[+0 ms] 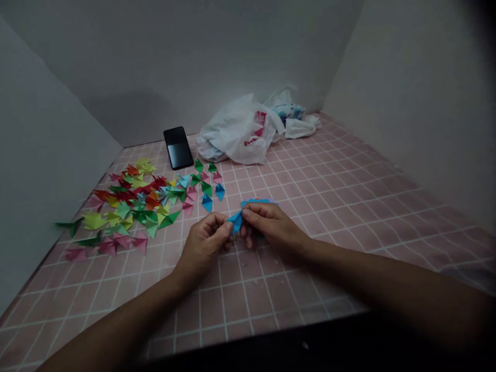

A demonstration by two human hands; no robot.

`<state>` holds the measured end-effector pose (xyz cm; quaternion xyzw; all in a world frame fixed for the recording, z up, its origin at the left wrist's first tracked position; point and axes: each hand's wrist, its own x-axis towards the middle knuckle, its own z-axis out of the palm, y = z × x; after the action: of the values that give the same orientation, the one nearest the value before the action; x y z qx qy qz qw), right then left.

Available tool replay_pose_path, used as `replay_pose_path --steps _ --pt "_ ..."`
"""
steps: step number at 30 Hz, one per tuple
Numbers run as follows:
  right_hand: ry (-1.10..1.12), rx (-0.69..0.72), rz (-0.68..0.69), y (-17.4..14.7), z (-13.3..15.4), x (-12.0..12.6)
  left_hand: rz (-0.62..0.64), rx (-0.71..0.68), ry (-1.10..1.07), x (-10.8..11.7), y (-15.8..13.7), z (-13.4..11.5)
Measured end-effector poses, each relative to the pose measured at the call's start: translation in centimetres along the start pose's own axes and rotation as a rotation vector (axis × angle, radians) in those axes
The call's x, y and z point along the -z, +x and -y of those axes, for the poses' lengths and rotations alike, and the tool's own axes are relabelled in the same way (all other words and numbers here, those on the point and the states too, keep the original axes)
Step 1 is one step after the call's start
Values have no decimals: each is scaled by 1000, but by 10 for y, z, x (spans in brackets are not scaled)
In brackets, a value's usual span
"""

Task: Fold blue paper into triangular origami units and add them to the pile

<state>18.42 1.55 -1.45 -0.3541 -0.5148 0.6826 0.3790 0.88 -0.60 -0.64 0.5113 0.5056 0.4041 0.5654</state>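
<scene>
Between both hands is a small piece of folded blue paper, held just above the pink checked tablecloth. My left hand pinches its left side between thumb and fingers. From the right, the thumb and fingertips of my right hand grip its upper edge. Just behind the right hand lie blue paper sheets, with a bit of orange and purple showing; the hand hides most of them. Two folded blue paper pieces lie to the left, beyond my left hand.
Many-coloured folded paper pieces are spread over the left side. A black phone lies behind them near the back wall. White plastic bags are heaped at the back centre. Pale walls enclose the table on three sides.
</scene>
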Motion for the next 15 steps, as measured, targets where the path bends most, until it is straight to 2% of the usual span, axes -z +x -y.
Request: replay_pose_path --steps 8,11,15 --pt "106 12 67 0 -2 -2 45 -57 -17 -1 -2 2" --pt "104 11 32 -1 -1 -1 86 -86 8 0 -3 2" --pt "-2 24 -24 -2 2 -2 102 -114 58 0 -4 0"
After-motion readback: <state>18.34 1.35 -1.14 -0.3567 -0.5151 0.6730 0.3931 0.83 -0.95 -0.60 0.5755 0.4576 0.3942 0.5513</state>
